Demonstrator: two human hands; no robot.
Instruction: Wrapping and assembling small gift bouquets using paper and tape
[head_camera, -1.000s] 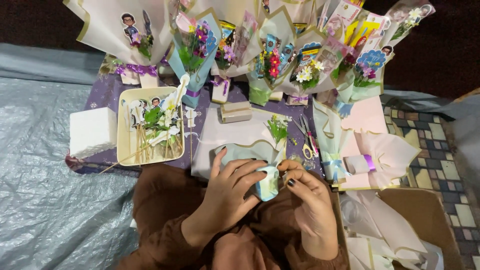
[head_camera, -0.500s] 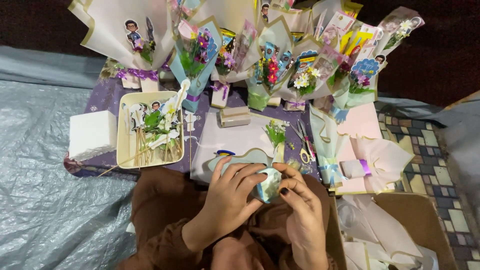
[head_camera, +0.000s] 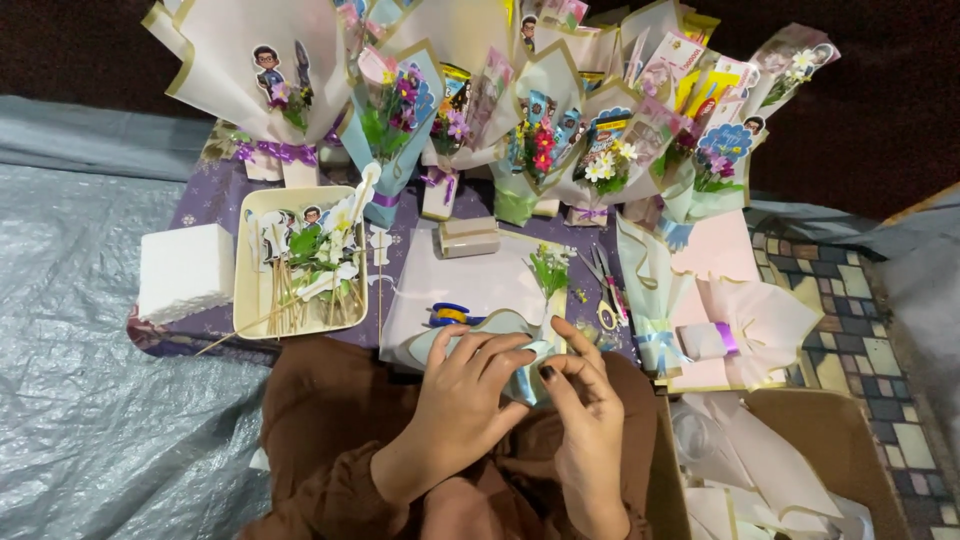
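left hand (head_camera: 462, 400): fingers pinching the pale blue wrapping paper (head_camera: 520, 372) over the lap
right hand (head_camera: 588, 415): gripping the same paper's right edge
ahead: scissors (head_camera: 604, 285), small green sprig (head_camera: 549, 270), tray of picks (head_camera: 300, 262)
left: white foam block (head_camera: 183, 270)
behind: row of wrapped bouquets (head_camera: 540, 130)

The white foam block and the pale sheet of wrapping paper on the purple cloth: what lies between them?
In the head view, a cream rectangular tray of picture sticks and small flowers lies between the white foam block and the pale wrapping paper sheet.
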